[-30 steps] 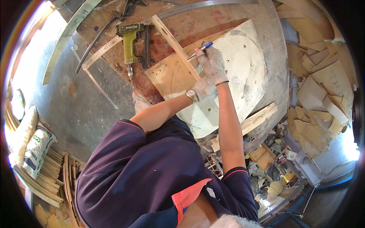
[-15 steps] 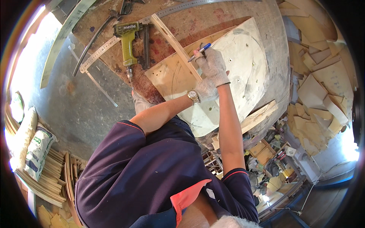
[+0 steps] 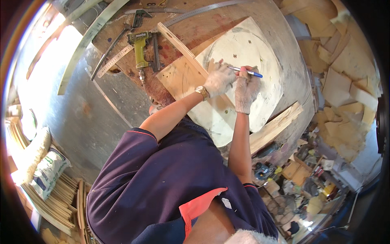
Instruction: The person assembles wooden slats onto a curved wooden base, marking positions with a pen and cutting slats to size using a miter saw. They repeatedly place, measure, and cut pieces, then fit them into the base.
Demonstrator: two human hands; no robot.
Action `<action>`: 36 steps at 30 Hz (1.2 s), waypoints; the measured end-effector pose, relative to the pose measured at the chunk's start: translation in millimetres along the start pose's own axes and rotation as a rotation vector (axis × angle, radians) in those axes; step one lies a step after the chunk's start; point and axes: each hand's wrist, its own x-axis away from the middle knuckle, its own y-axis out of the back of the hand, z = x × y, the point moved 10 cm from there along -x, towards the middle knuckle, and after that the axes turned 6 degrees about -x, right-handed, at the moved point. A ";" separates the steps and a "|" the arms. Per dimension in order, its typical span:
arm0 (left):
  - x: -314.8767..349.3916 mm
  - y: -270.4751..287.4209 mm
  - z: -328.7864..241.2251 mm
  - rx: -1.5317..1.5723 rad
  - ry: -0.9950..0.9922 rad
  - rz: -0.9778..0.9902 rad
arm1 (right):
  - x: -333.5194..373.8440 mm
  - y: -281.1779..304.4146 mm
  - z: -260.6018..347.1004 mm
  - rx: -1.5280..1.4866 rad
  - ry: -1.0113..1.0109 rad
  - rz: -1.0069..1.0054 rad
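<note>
A pale wooden panel (image 3: pixel 260 53) with a rounded outline and pencil-like curves lies on the workbench, over a tan board (image 3: pixel 172 77). A narrow wooden strip (image 3: pixel 178 42) crosses both diagonally. My left hand (image 3: pixel 220 80), in a knitted glove with a wristwatch behind it, rests over the strip, its fingers spread toward the panel. To its right, my gloved right hand (image 3: pixel 247 92) pinches a blue-and-white pen (image 3: pixel 252 73) above the panel. The pen lies nearly level, its thin end beside my left fingertips. Part of the strip is hidden under my left hand.
A green air drill (image 3: pixel 140 51) lies on the bench (image 3: pixel 195 20) at left, beside a dark metal bar (image 3: pixel 156 52) and a steel ruler (image 3: pixel 115 61). A wood offcut (image 3: pixel 276 127) sits near the right edge. Scrap sheets (image 3: pixel 341 89) pile up beyond.
My hands have moved apart; the right has shifted right and lower with the pen, which now points left. My left hand has moved up along the strip. The view has shifted slightly.
</note>
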 end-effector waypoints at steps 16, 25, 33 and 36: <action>109.8 27.5 -4.1 1.712 0.692 -0.017 | 114.5 62.5 -11.7 -0.530 -0.049 -0.051; 136.5 58.0 -45.4 1.005 0.527 0.407 | 129.8 58.5 -27.1 -0.438 -0.147 0.262; 119.8 72.1 -72.7 0.544 0.218 0.340 | 156.9 59.2 -60.8 -0.524 -0.330 0.184; 109.7 85.9 -103.1 0.203 -0.170 0.137 | 176.3 62.2 -84.5 -0.663 -0.484 0.004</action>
